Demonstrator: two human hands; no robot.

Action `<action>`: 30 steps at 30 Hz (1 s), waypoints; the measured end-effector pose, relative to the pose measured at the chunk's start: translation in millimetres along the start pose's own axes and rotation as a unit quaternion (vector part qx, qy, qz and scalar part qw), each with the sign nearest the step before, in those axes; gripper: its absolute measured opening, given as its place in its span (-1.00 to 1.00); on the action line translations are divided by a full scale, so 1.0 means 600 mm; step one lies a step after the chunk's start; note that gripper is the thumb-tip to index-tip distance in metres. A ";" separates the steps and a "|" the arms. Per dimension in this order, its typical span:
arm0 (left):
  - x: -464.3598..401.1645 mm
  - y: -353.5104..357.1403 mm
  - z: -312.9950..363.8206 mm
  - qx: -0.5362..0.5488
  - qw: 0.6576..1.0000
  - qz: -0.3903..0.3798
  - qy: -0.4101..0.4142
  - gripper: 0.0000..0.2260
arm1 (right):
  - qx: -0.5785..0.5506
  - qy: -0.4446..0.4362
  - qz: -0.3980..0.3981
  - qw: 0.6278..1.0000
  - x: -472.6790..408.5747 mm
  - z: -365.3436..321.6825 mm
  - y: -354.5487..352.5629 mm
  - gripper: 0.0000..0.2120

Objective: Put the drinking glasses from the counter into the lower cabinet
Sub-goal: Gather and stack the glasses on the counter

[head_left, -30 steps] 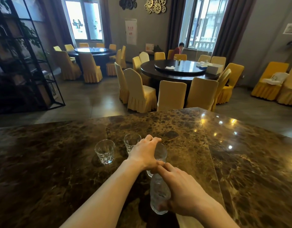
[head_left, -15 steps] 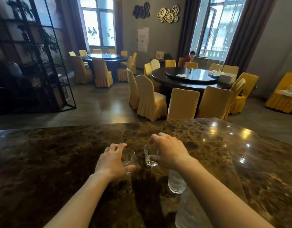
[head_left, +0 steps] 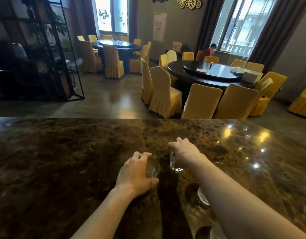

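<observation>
Left hand: the left hand (head_left: 136, 175) is wrapped around a clear drinking glass (head_left: 153, 167), fingers curled over its rim and far side, thumb low near its base; the glass tilts to the right and looks lifted or about to leave the surface
Right hand: the right hand (head_left: 185, 150) reaches further out and is closed from above on a second clear glass (head_left: 174, 163), gripped near its top, its thick base showing below the palm
Second glass height: whether its base touches the stone or hangs just above it cannot be told
Third glass: another piece of clear glassware (head_left: 203, 198) sits nearer the person, mostly hidden under the right forearm; only a curved edge shows, so its exact kind is unclear
Surface: all of this is on a dark brown marble counter (head_left: 71, 161), glossy, with light spots on its right part
Cabinet: the lower cabinet is not in view, and neither is anything stored in it
Progress: early to middle, as a judgement; two glasses are in hand but none is seen put away, and at least one more piece waits on the counter
Left to do: carry both held glasses down to the cabinet, set them inside, then come back for the piece under the forearm
Risk: the tilted glass could slip from its grip
</observation>
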State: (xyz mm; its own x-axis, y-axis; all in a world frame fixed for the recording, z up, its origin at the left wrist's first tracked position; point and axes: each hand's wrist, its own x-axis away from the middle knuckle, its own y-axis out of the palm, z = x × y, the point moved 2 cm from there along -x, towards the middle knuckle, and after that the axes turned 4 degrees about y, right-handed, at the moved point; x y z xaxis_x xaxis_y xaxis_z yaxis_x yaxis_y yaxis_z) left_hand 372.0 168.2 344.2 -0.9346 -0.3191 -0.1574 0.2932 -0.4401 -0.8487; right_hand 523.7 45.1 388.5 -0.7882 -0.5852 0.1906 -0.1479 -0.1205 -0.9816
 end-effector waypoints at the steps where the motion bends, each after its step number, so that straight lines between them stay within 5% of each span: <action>1: 0.018 -0.007 0.001 0.010 1.000 0.005 0.002 -0.20 | -0.005 -0.010 0.004 1.000 0.004 -0.001 -0.001 -0.44; 11: 0.208 -0.022 0.057 0.062 0.997 0.019 0.034 -0.17 | -0.072 -0.146 0.021 0.986 0.090 -0.082 -0.012 -0.20; 15: 0.229 -0.004 0.091 0.075 0.997 0.028 0.021 -0.16 | -0.068 -0.186 0.017 0.980 0.121 -0.104 0.003 -0.30; 30: 0.255 0.015 0.111 0.053 0.998 0.011 -0.014 -0.17 | -0.070 -0.208 0.033 0.975 0.148 -0.099 0.015 -0.21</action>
State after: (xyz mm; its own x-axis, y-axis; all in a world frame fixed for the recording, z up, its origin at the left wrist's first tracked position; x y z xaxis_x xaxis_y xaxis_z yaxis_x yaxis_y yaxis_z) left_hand 245.0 59.6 346.1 -0.9221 -0.3521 -0.1607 0.3351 -0.5184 -0.7867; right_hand 417.2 39.7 396.1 -0.4934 -0.8656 0.0855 -0.2087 0.0224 -0.9777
